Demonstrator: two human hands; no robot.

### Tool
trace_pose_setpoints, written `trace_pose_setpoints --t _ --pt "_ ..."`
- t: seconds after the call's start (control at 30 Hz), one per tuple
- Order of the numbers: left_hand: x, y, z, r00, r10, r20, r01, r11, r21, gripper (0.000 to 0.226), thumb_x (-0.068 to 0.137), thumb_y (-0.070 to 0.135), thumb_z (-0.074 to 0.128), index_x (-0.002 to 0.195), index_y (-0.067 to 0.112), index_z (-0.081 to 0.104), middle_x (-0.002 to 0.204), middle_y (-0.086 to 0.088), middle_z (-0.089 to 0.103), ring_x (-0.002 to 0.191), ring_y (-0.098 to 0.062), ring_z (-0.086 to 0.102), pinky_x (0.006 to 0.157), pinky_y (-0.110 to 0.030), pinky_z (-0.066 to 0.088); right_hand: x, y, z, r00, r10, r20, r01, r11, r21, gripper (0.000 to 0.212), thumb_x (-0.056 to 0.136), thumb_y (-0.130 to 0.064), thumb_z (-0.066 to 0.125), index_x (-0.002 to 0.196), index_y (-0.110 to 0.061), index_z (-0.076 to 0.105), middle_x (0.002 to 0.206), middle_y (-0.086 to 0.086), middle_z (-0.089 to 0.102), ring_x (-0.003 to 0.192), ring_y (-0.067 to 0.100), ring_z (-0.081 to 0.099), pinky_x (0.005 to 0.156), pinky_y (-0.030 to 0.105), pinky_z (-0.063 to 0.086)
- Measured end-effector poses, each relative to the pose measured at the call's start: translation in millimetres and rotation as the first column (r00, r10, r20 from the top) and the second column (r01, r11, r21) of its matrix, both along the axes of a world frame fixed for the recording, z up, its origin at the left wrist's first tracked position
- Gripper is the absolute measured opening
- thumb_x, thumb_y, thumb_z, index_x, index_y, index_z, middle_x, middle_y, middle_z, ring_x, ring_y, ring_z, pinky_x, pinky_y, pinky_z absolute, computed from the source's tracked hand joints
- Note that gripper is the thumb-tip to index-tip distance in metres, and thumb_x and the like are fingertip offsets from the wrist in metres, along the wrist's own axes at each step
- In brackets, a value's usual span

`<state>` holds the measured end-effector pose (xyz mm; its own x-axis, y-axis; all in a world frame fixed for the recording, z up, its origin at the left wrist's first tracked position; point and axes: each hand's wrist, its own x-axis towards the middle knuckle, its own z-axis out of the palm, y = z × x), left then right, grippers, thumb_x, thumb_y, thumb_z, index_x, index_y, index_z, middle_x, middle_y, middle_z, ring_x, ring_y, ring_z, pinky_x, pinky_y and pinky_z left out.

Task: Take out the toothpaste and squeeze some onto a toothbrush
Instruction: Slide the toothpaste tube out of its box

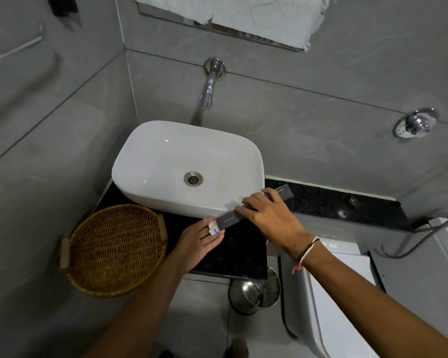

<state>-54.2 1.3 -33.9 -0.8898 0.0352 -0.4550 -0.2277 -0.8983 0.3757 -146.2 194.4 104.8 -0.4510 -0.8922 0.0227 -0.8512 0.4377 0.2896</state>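
Observation:
A long, narrow dark box (pixel 229 219) with small pale lettering lies slanted over the black counter, in front of the white basin (pixel 166 156). My right hand (pixel 269 215) wraps around the box's middle from above. My left hand (pixel 199 241) is at the box's near end, where the flap is open. Its fingers pinch a small white item with a blue mark (pixel 214 230) that sticks out of the box. No toothbrush or toothpaste tube can be made out clearly; the box hides its contents.
A round woven basket (pixel 114 250) sits at the counter's left corner. A wall tap (pixel 208 86) juts above the basin. The black stone counter (pixel 334 202) runs right. Below are a steel bin (pixel 251 293) and a white toilet (pixel 334 293).

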Motion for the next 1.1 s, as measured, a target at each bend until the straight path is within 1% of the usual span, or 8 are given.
trace_pose_setpoints --t 0.2,0.33,0.5,0.63,0.77,0.83,0.97,1.1 --pt "1 9 3 0.997 0.048 0.060 -0.049 0.999 0.018 0.032 0.099 0.016 0.055 0.092 -0.001 0.081 0.096 -0.022 0.080 0.093 -0.033 0.078 0.073 -0.038 0.065 3 -7 24 0.999 0.017 -0.045 -0.013 0.996 0.092 0.050 0.090 -0.016 0.067 0.137 -0.020 0.051 0.133 0.010 0.060 0.128 0.032 0.051 0.117 0.054 0.031" --pt "8 11 14 0.998 0.036 0.060 -0.033 0.999 -0.037 0.028 0.095 0.018 0.062 0.107 -0.004 0.074 0.106 -0.023 0.078 0.099 -0.031 0.077 0.077 -0.037 0.066 8 -5 30 0.999 0.005 -0.036 -0.001 0.994 0.114 0.052 0.089 -0.016 0.071 0.137 -0.019 0.052 0.134 0.011 0.060 0.130 0.033 0.051 0.119 0.055 0.030" --pt "25 6 18 0.999 -0.026 -0.033 0.019 0.983 -0.184 0.032 0.100 -0.004 0.046 0.130 -0.008 0.056 0.129 -0.027 0.061 0.119 -0.034 0.064 0.098 -0.038 0.055 15 -4 32 0.998 0.009 -0.069 -0.001 0.994 0.108 0.047 0.087 -0.013 0.071 0.132 -0.019 0.057 0.126 0.010 0.064 0.125 0.031 0.055 0.121 0.060 0.023" --pt "32 5 12 1.000 -0.024 -0.002 0.023 0.992 -0.122 0.032 0.103 0.003 0.043 0.131 -0.007 0.057 0.133 -0.030 0.058 0.131 -0.041 0.055 0.097 -0.041 0.056 22 -10 30 0.994 0.028 -0.108 -0.017 0.995 0.102 0.041 0.085 -0.006 0.068 0.125 -0.016 0.060 0.115 0.009 0.066 0.116 0.031 0.059 0.123 0.064 0.014" --pt "33 9 11 1.000 -0.009 -0.003 0.009 1.000 -0.010 0.023 0.087 0.014 0.066 0.098 -0.001 0.079 0.110 -0.026 0.075 0.109 -0.036 0.071 0.087 -0.041 0.064 28 -15 31 0.993 0.026 -0.114 -0.014 0.994 0.106 0.037 0.085 -0.006 0.066 0.121 -0.015 0.061 0.109 0.008 0.066 0.113 0.031 0.059 0.123 0.065 0.010" --pt "33 10 9 1.000 -0.009 -0.014 0.009 1.000 -0.013 0.030 0.078 0.016 0.075 0.102 -0.001 0.078 0.108 -0.026 0.077 0.106 -0.034 0.074 0.083 -0.039 0.065 30 -15 32 0.994 0.018 -0.109 -0.007 0.995 0.100 0.039 0.084 -0.006 0.067 0.121 -0.016 0.061 0.109 0.007 0.066 0.113 0.030 0.059 0.122 0.066 0.012" --pt "34 11 1 1.000 0.029 -0.006 -0.029 0.999 -0.026 0.039 0.081 0.006 0.076 0.118 -0.005 0.068 0.122 -0.027 0.068 0.105 -0.031 0.075 0.078 -0.032 0.064 33 -15 32 0.994 -0.011 -0.107 0.022 0.994 0.106 0.041 0.083 -0.008 0.070 0.122 -0.017 0.061 0.109 0.007 0.065 0.114 0.030 0.059 0.122 0.066 0.013" --pt "38 8 -8 0.999 0.035 -0.029 -0.038 0.994 -0.102 0.027 0.088 -0.002 0.067 0.115 -0.003 0.071 0.124 -0.024 0.069 0.105 -0.021 0.075 0.079 -0.025 0.062 34 -8 31 0.992 -0.052 -0.114 0.061 0.995 0.074 0.039 0.084 -0.007 0.069 0.121 -0.017 0.061 0.109 0.007 0.067 0.115 0.030 0.059 0.122 0.066 0.013"
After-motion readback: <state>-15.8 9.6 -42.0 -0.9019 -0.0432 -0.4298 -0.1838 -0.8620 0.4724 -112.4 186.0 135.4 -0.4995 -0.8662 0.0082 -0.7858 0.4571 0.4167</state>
